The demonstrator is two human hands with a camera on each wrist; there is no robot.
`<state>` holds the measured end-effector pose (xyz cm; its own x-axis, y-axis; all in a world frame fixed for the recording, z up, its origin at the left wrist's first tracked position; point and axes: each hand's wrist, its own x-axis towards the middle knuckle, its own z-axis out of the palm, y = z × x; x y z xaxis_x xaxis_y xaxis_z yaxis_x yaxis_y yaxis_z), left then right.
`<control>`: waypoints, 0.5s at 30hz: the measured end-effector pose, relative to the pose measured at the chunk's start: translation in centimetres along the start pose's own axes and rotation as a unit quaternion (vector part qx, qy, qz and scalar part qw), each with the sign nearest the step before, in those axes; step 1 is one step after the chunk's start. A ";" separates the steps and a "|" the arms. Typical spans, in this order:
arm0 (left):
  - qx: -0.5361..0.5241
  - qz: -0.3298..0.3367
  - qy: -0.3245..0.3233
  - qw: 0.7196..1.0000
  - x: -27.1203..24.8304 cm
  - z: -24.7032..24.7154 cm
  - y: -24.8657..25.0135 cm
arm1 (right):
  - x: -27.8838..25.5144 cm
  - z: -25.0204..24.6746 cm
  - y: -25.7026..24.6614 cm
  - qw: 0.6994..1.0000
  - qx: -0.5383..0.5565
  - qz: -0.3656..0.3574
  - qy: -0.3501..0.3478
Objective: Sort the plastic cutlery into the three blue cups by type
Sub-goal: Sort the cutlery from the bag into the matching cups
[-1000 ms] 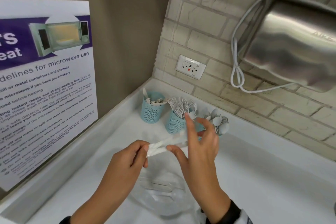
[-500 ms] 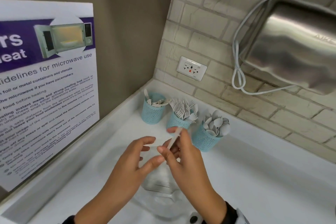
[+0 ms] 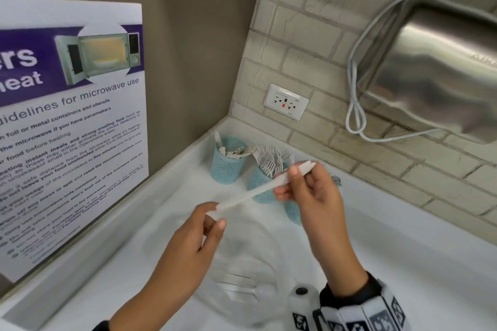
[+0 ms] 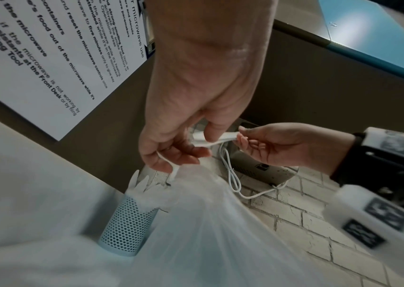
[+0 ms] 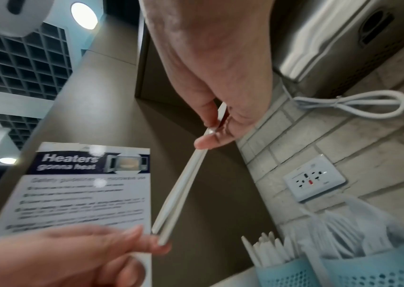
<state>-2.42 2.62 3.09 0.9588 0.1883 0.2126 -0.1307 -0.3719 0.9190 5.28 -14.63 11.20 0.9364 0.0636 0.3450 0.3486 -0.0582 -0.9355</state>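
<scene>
Head view: three blue mesh cups (image 3: 259,185) in a row at the back corner of one white counter (image 3: 403,223), touching or nearly so. Left cup (image 3: 228,166) with a few white pieces (image 3: 231,152) lying low inside and one standing taller at its rim. Middle cup packed with white forks (image 3: 269,160), tines up. Right cup (image 3: 294,212) mostly hidden behind the right hand (image 3: 314,196), contents not visible.

Two hands, both raised above the counter in front of the cups. Two white cutlery pieces (image 3: 250,193) held together between them, handles side by side as seen from the right wrist (image 5: 181,194), type impossible to tell. Upper end pinched between thumb and fingers of the right hand, lower end pinched by the fingertips of the left hand (image 3: 199,234), so both hands clamped on the same pair.

One clear bowl (image 3: 242,244) under the hands, nearer than the cups, with perhaps two or three clear pieces (image 3: 236,285) at the bottom, too blurred to count.

On the walls: one microwave poster (image 3: 72,115), one socket (image 3: 286,101), one steel hand dryer (image 3: 435,70), one looped white cable (image 3: 355,105)
</scene>
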 end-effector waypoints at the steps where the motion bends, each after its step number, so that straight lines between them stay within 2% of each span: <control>1: -0.012 -0.019 0.007 1.000 0.0 -0.1 0.0 | 0.9 -0.4 0.0 1.000 0.007 -0.008 0.026; 4: -0.026 -0.049 0.007 0.998 0.0 -0.4 0.0 | 3.8 -0.6 0.6 0.996 0.022 -0.023 0.089; 7: -0.024 -0.055 -0.007 0.998 0.1 -0.6 -0.1 | 6.5 0.6 2.2 0.992 -0.004 -0.041 0.116; 11: -0.027 -0.063 -0.022 0.997 0.1 -0.7 -0.3 | 9.0 3.1 5.5 0.993 -0.070 -0.022 0.096; 15: -0.034 -0.066 -0.019 0.997 0.1 -1.1 -0.6 | 10.0 4.7 8.4 0.988 -0.149 0.028 0.034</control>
<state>-2.52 3.80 2.95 0.9775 0.1970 0.0759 -0.0172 -0.2841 0.9587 17.40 -9.78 6.48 0.9514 -0.0139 0.3078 0.2835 -0.3514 -0.8923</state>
